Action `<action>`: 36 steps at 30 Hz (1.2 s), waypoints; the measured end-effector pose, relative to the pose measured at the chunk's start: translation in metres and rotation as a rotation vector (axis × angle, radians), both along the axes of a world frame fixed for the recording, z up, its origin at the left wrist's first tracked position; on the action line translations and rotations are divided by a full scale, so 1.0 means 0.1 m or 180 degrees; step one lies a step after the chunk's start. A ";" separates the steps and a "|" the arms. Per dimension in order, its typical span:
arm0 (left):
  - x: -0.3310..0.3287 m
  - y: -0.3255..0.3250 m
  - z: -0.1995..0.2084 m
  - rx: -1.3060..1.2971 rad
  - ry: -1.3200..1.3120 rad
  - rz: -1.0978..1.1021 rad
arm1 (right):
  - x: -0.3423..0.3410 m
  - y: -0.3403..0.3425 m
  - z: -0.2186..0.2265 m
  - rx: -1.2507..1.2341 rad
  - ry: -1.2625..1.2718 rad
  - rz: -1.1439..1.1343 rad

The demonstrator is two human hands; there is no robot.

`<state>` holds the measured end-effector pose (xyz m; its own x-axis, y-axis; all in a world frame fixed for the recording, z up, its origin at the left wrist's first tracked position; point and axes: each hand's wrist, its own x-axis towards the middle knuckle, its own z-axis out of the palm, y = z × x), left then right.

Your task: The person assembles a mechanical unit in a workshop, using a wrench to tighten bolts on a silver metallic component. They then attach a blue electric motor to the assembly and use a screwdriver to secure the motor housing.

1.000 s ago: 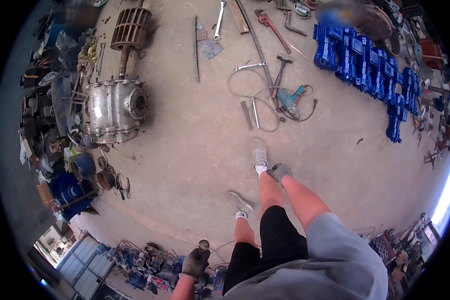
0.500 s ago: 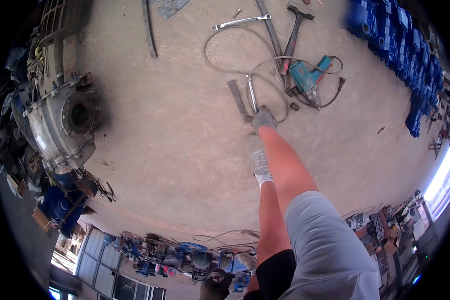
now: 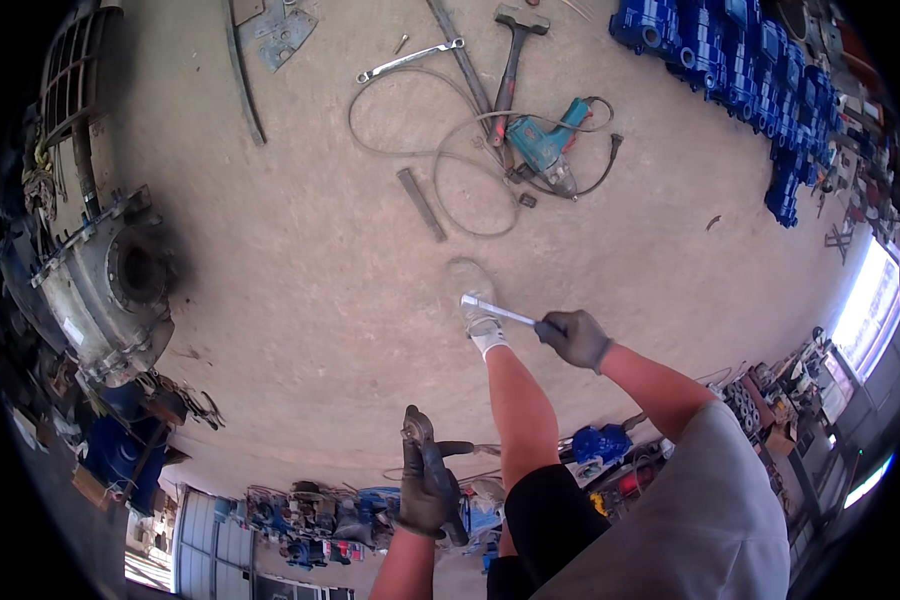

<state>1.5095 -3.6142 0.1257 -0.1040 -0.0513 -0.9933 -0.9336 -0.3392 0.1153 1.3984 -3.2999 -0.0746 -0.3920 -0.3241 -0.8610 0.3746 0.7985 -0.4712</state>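
Right hand, gloved, grips a shiny metal tool by its dark end, just below and right of the frame's middle. The gloved left hand holds a long dark tool at the bottom, near the middle. A green drill and a hammer lie on the floor, upper middle.

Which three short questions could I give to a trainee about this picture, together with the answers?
1. True or false: the teal power drill lies on the floor.
2. Which hand holds the silver-shafted tool?
3. Fill the gap: the machine parts grouped at the picture's upper right are coloured ____.

Key:
1. True.
2. The right hand; the left hand holds a dark tool.
3. Blue.
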 end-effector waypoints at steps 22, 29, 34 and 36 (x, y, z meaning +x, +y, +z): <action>0.06 -0.42 0.33 0.0804 0.0032 0.0860 | 0.26 -1.07 0.84 -0.2448 -0.0819 0.0599; 0.48 -0.48 -0.14 -0.0419 0.0360 -0.0501 | -0.30 -0.74 -1.63 0.1427 0.0943 -0.0188; 1.03 -0.64 -0.40 -0.1419 0.0890 -0.2327 | -0.71 -0.65 -2.53 0.2150 0.1261 -0.0226; 1.24 -0.71 -0.46 -0.1260 0.0997 -0.2310 | -0.66 -0.54 -2.84 0.2340 0.1328 -0.0202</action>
<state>1.6335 -3.6849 0.0793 -0.5088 -0.2009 -0.8371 -0.8090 0.4439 0.3853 1.3322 -3.3544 -0.3584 -0.7229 0.2950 -0.6248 0.3398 0.9392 0.0502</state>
